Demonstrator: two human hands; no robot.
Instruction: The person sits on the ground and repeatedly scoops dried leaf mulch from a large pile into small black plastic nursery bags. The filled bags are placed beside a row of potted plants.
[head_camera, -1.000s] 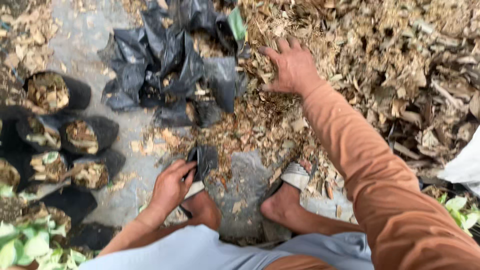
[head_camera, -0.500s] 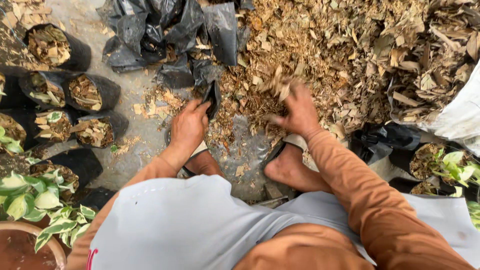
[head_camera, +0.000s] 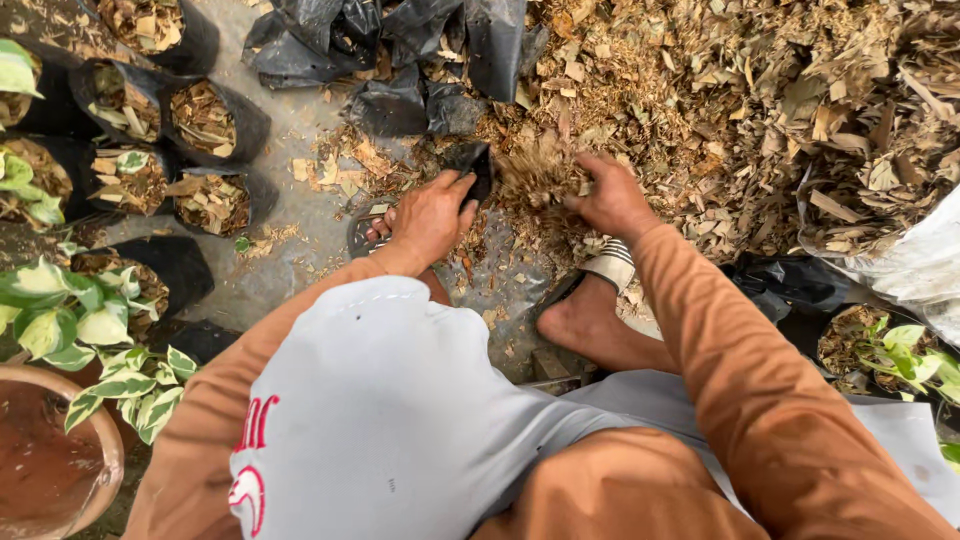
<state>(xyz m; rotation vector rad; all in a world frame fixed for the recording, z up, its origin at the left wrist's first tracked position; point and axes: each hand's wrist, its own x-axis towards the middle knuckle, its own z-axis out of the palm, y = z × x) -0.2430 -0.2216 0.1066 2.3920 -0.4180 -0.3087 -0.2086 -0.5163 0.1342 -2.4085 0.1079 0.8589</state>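
I see my left hand (head_camera: 428, 218) reaching forward, palm down, wrist bent, fingers pinched on the rim of a small empty black plastic nursery bag (head_camera: 472, 168) that it holds open on the grey concrete ground (head_camera: 300, 250). My right hand (head_camera: 612, 200) is level with it, fingers curled loosely round a blurred clump of dry brown leaf mulch (head_camera: 535, 172) just beside the bag's mouth; how firm that grasp is I can't tell. Both orange sleeves run back toward me, elbows out past the grey shorts.

The bag sits at the near edge of the big pile of dry shredded leaves (head_camera: 760, 110), which fills the upper right. A heap of crumpled empty black bags (head_camera: 400, 50) lies just beyond the hands, touching the pile. Filled black bags of mulch (head_camera: 205, 120) crowd the left side, well apart from the hands, with green-and-white leafy plants (head_camera: 60, 320) below them. Open concrete lies left of my left hand; my sandalled right foot (head_camera: 600, 300) is close under my right wrist.
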